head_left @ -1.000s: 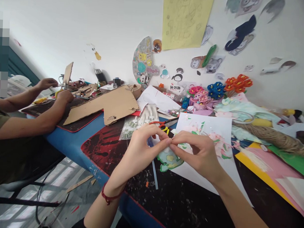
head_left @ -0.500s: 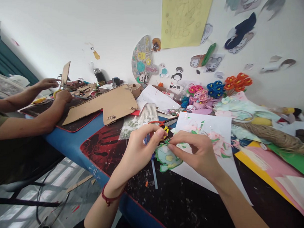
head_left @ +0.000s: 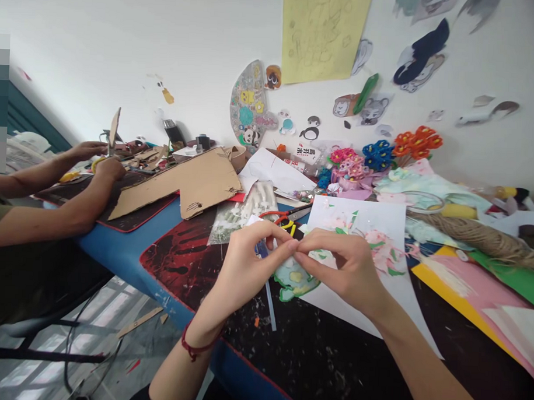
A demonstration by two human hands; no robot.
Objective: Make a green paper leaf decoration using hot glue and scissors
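My left hand (head_left: 251, 263) and my right hand (head_left: 346, 264) meet at the fingertips, thumb and forefinger of each pinched together. Whatever lies between them is too small or too hidden to make out. Just below and behind the fingers sits a pale green piece with a darker green edge and yellow patches (head_left: 296, 278). Part of it is covered by my hands. It overlaps a white sheet of paper (head_left: 358, 210), on which pink and green scraps (head_left: 385, 251) lie. Scissors with orange handles (head_left: 288, 215) rest just beyond my left hand, beside a yellow-handled tool (head_left: 289, 225).
A dark mat (head_left: 314, 353) lies under my hands, with a pale blue strip (head_left: 271, 308) on it. Brown cardboard (head_left: 180, 182) and a clear bag (head_left: 244, 214) lie to the left. A co-worker's hands (head_left: 108, 165) hold scissors there. Twine (head_left: 480, 233) and coloured sheets (head_left: 469, 289) are at right.
My left fingertips have moved slightly right and now touch those of my right hand, which has hardly moved. The green piece is more covered. At left, the co-worker's cardboard strip has turned more edge-on.
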